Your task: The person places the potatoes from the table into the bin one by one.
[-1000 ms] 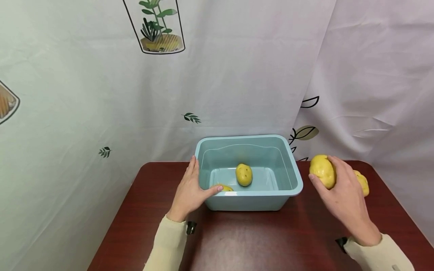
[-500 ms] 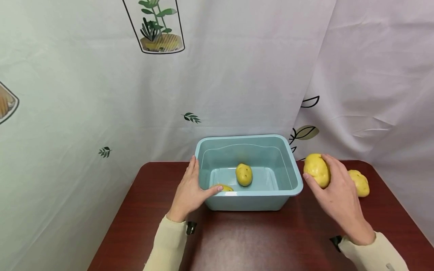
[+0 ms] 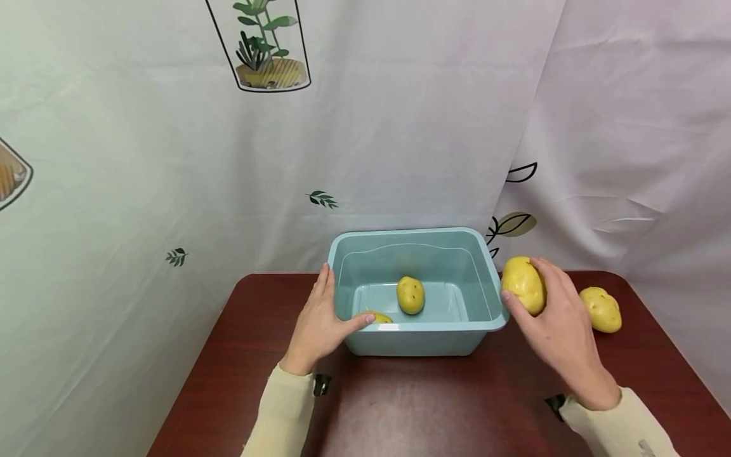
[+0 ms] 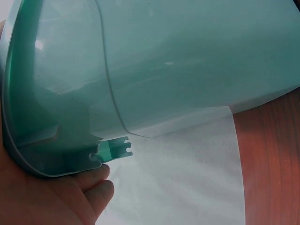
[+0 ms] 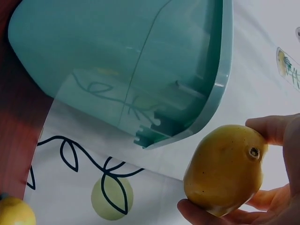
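Note:
In the head view my right hand (image 3: 562,327) grips a yellow potato (image 3: 523,285) between thumb and fingers, just off the right rim of a light blue plastic bin (image 3: 417,341). The right wrist view shows this potato (image 5: 225,168) below the rim's corner, one dark eye on its skin. My left hand (image 3: 321,324) rests at the bin's front left corner, fingers straight along the left side and thumb over the front rim. Inside the bin lie one potato (image 3: 410,295) in the middle and another potato (image 3: 379,317) at the front left, partly hidden by the front wall and thumb.
Another potato (image 3: 601,310) lies on the dark red wooden table (image 3: 422,406), right of my right hand. A pale printed curtain (image 3: 400,139) hangs close behind the bin and down both sides.
My right hand has moved left with its potato, up to the bin's right rim. The potato on the table behind that hand now shows whole. My left hand and the bin stay put.

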Motion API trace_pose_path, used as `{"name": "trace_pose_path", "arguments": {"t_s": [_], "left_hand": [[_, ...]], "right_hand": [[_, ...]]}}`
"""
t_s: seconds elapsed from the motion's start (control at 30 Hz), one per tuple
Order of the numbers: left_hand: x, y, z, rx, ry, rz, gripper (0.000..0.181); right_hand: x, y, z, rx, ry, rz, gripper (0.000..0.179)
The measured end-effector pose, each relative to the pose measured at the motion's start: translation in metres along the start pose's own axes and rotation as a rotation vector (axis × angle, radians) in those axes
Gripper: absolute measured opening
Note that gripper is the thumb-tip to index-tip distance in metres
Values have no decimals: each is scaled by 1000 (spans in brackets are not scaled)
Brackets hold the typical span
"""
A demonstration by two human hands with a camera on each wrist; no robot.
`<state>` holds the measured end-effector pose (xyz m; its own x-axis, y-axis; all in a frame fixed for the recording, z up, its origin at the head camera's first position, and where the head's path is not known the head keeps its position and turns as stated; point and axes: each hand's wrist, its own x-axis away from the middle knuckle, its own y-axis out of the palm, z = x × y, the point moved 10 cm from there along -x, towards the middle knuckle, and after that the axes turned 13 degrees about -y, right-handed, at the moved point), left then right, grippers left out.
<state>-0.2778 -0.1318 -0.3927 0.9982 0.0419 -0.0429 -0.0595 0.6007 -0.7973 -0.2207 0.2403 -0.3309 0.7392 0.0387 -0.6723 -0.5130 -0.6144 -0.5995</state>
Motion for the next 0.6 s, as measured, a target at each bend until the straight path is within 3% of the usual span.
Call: {"name": "trace_pose_path", "arguments": {"t_s": [0.6], "left_hand": [[0,-1,1,1,-2,5,123]], "right_hand": [[-5,12,-13,-13,-28,9,66]]}}
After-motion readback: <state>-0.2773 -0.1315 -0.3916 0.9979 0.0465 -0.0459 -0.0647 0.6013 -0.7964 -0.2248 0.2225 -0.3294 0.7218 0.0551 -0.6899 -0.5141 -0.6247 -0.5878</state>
